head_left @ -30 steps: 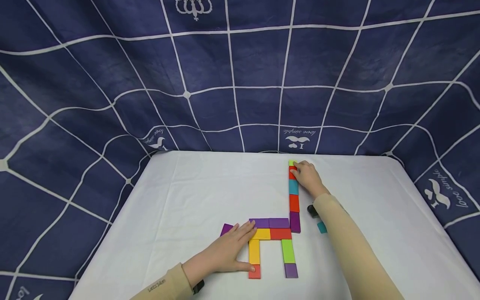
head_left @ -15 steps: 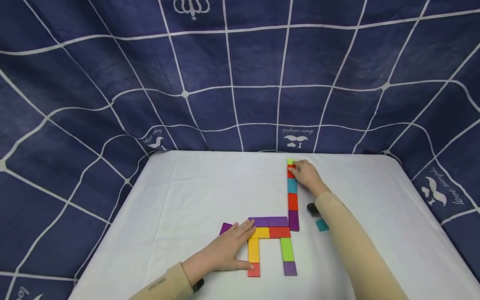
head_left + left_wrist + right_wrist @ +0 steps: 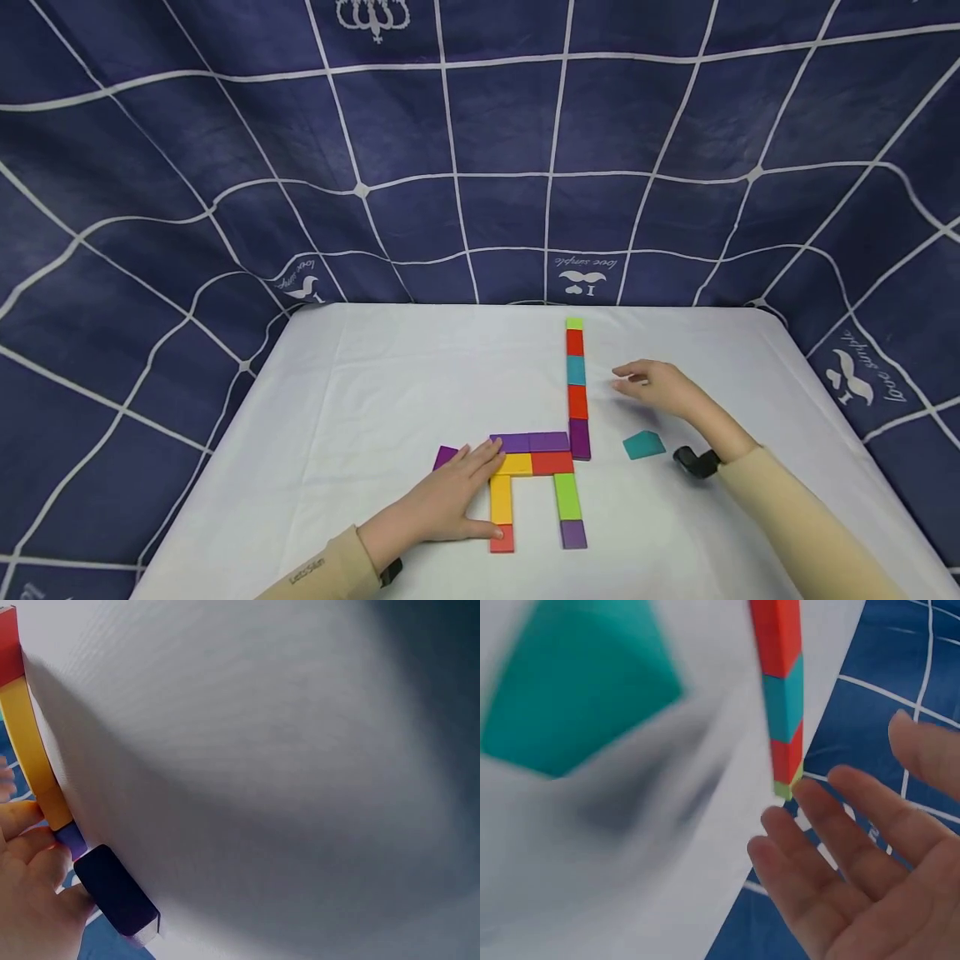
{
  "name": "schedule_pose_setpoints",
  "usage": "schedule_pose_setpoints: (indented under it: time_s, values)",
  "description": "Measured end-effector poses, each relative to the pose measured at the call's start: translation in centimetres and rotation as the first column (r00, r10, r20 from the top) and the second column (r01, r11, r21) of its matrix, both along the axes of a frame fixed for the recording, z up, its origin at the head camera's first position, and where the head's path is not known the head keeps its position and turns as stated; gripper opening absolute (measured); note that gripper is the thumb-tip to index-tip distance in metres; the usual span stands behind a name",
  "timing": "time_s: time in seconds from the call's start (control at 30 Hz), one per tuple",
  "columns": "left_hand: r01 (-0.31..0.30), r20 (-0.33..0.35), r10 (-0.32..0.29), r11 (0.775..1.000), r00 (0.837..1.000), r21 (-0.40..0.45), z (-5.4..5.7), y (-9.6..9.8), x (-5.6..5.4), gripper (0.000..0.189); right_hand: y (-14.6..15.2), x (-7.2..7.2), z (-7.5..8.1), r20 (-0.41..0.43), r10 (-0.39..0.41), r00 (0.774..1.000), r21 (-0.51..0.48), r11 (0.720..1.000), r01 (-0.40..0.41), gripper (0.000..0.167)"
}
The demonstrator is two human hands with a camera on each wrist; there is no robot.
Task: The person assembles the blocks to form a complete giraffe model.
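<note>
My left hand [image 3: 450, 500] lies flat with fingers spread at the left side of a figure of coloured blocks. Its fingertips rest by a yellow block [image 3: 516, 465] and a purple block [image 3: 512, 443]; the thumb touches a coral block [image 3: 502, 543]. A dark purple block [image 3: 444, 456] shows partly behind that hand. My right hand [image 3: 663, 388] holds nothing, fingers relaxed, apart from the straight column whose top is a light green block [image 3: 574, 323]. Below that come a red block [image 3: 574, 342], a blue block [image 3: 576, 370], an orange-red block [image 3: 577, 402] and a purple block [image 3: 580, 439].
A teal many-sided piece [image 3: 643, 446] lies alone right of the column, near the right wrist's black camera [image 3: 696, 462]. A green block [image 3: 567, 497] and a purple block [image 3: 573, 534] form the right leg. Blue curtain [image 3: 510, 208] hangs behind the white table [image 3: 405, 367].
My right hand has let go of the column's top end and moved right and nearer to me. The teal piece now shows fully. My left hand stays in place.
</note>
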State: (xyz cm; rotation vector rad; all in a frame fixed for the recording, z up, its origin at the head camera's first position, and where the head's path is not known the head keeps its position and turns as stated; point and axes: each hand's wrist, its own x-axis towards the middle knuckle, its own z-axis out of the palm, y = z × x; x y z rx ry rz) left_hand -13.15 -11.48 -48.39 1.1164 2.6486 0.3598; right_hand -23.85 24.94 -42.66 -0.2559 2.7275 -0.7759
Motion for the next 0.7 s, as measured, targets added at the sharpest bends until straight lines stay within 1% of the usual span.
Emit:
schedule_pose_setpoints:
  time_s: [0.17, 0.23, 0.33, 0.43, 0.5, 0.63, 0.7]
  values:
    - [0.004, -0.014, -0.004, 1.0, 1.0, 0.005, -0.1, 0.0, 0.0, 0.098, 2.2, 4.0, -0.9, -0.006, 0.04, 0.999, -0.04, 0.998, -0.04, 0.051]
    - [0.002, -0.017, -0.002, 1.0, 1.0, 0.007, -0.1, -0.1, -0.1, 0.098, 2.8, 5.2, -1.5, -0.005, 0.06, 0.998, -0.067, 0.996, -0.06, 0.055]
    - [-0.003, -0.018, 0.003, 1.0, 1.0, 0.005, -0.1, -0.2, -0.1, 0.099, 3.3, 6.6, -2.4, -0.007, 0.083, 0.996, -0.096, 0.992, -0.084, 0.06]
    - [-0.009, -0.015, 0.009, 1.0, 1.0, 0.004, -0.1, -0.3, 0.0, 0.099, 3.4, 7.4, -3.1, -0.027, 0.079, 0.997, -0.105, 0.991, -0.082, 0.06]
    - [-0.01, -0.012, 0.01, 1.0, 1.0, 0.004, -0.1, -0.3, 0.0, 0.099, 3.4, 7.7, -3.5, -0.062, 0.073, 0.995, -0.092, 0.993, -0.078, 0.056]
    - [-0.003, -0.01, 0.003, 1.0, 1.0, 0.013, -0.2, -0.2, -0.1, 0.099, 3.4, 7.7, -4.0, -0.14, 0.057, 0.989, -0.062, 0.996, -0.066, 0.045]
    - [0.002, -0.005, -0.002, 1.0, 1.0, 0.015, -0.2, -0.1, -0.1, 0.098, 3.4, 7.6, -4.0, -0.153, 0.048, 0.987, -0.047, 0.997, -0.056, 0.042]
